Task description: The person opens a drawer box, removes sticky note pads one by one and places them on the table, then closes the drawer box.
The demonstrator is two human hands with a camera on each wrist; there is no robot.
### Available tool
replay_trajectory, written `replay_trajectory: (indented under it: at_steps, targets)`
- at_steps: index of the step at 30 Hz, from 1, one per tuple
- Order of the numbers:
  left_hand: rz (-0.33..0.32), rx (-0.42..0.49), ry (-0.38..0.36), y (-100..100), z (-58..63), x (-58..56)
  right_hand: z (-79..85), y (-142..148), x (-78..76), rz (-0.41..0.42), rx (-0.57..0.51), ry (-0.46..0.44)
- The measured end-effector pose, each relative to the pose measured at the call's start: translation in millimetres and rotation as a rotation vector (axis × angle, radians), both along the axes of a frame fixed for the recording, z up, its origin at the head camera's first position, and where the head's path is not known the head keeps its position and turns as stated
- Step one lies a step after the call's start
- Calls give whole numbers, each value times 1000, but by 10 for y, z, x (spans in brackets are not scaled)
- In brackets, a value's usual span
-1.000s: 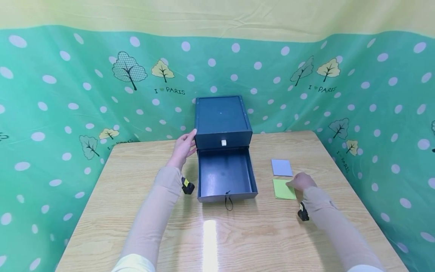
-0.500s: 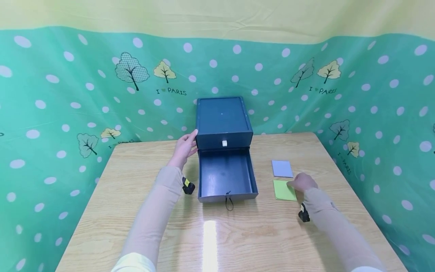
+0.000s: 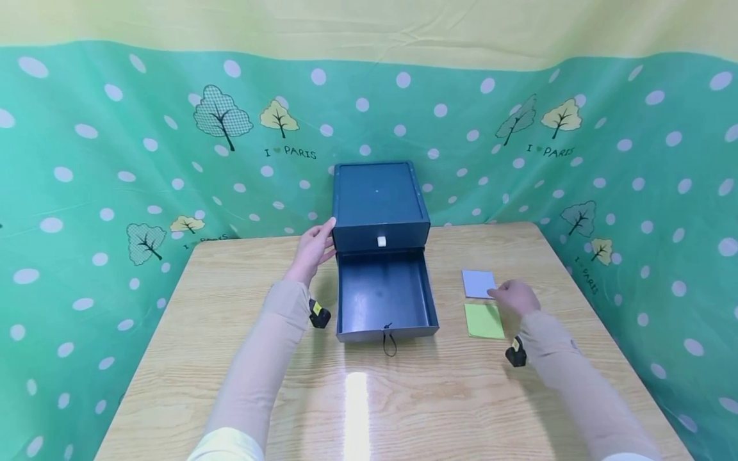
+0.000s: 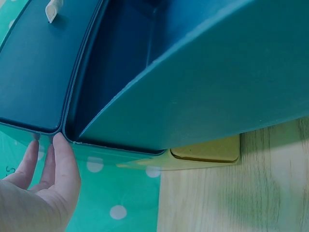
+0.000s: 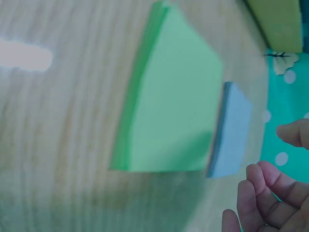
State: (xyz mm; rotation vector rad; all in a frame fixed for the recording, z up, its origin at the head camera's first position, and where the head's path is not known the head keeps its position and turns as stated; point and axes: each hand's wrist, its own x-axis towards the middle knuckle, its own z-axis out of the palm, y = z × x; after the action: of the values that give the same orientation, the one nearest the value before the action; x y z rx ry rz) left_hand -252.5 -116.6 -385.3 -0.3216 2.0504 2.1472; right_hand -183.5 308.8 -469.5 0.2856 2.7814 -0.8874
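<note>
A dark blue drawer cabinet (image 3: 377, 192) stands at the back of the table, its lower drawer (image 3: 385, 294) pulled out, with nothing inside. My left hand (image 3: 314, 246) rests with extended fingertips against the cabinet's left side, by the seam between the drawers in the left wrist view. To the right lie a blue pad of sticky notes (image 3: 477, 283) and a thicker green pad of sticky notes (image 3: 483, 320). My right hand (image 3: 517, 297) is over the blue pad's near right corner in the head view. Its thumb and fingers stand apart with nothing between them in the right wrist view.
A white knob (image 3: 381, 241) sits on the upper drawer, and a black cord loop (image 3: 389, 344) hangs from the open drawer's front. Below that drawer a yellow section (image 4: 207, 149) shows. A polka-dotted green curtain (image 3: 288, 192) encloses the table's back and sides.
My right hand has lifted off the green pad and moved slightly away from me, toward the blue pad. The left hand stays at the cabinet.
</note>
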Motion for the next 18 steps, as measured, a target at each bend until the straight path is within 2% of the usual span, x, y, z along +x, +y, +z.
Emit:
replay_trajectory:
  at_steps: [5,7,11,14,18]
  targets:
    - [1,-5,-1,4,-5,-4,134,-79,-25,27,-105,-10]
    - [0,-7,-4,4,-4,-6,173,-109,-39,33,-213,-44]
    - [1,-3,-9,4,-3,-5,200,-150,-70,57,-536,-126]
    - [3,-3,-9,6,1,0,195,-161,-85,92,-731,-185]
    - [1,-7,-9,10,7,6,223,-196,-93,143,-856,-216]
